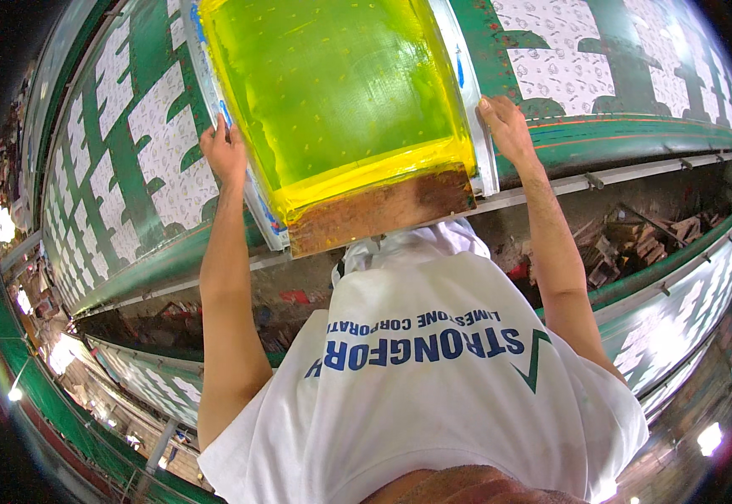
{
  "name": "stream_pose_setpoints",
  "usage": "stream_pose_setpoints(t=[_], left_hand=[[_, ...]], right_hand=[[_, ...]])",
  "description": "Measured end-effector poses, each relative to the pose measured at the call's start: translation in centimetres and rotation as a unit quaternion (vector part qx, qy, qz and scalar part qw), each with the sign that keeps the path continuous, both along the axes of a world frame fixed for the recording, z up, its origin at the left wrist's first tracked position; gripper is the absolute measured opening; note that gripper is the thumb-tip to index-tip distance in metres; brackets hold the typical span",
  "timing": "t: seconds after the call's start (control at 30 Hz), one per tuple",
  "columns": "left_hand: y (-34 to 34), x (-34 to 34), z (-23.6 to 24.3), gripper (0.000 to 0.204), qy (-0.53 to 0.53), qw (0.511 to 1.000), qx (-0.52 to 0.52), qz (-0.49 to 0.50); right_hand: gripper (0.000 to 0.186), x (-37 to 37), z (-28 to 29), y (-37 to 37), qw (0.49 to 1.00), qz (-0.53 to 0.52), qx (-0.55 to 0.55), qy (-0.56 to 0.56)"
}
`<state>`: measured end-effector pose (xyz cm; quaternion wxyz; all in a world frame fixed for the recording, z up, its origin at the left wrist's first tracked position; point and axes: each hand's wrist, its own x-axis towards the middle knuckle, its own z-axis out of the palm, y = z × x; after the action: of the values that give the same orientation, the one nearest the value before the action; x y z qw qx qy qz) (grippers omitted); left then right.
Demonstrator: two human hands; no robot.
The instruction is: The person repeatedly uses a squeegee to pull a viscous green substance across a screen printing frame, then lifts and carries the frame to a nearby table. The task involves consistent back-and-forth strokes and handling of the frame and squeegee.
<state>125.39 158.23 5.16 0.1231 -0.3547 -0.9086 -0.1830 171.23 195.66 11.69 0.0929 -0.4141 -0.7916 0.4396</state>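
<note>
A screen printing frame point(341, 92) with yellow-green mesh lies over the long green table in front of me. Bright yellow ink or tape borders the mesh, and a stained brown wooden strip point(383, 206) spans its near end, close to my shirt. Blue and white smears mark the metal side bars. My left hand point(226, 151) grips the left side bar, fingers closed at its edge. On the opposite bar my right hand point(507, 130) is closed, thumb on top. Some fingers of both hands are hidden.
White printed fabric pieces point(169, 151) lie in rows on the green table point(567, 155), left and right of the frame. A metal rail point(618, 175) with small brackets follows its near edge. Wood scraps point(643, 244) litter the aisle floor. Another table point(677, 311) with white pieces stands behind me.
</note>
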Motion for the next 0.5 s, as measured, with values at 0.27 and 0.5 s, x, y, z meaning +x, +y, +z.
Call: stream_pose_setpoints(t=[0.27, 0.5], left_hand=[[-0.2, -0.7, -1.9, 0.045, 0.001, 1.000, -0.006, -0.023], [0.2, 0.0, -1.5, 0.042, 0.048, 0.998, 0.011, -0.039]], right_hand=[[0.051, -0.9, 3.1, -10.4, 0.936, 0.290, 0.175, 0.097], [0.059, -3.2, 4.4, -17.7, 0.807, 0.528, 0.262, 0.017]])
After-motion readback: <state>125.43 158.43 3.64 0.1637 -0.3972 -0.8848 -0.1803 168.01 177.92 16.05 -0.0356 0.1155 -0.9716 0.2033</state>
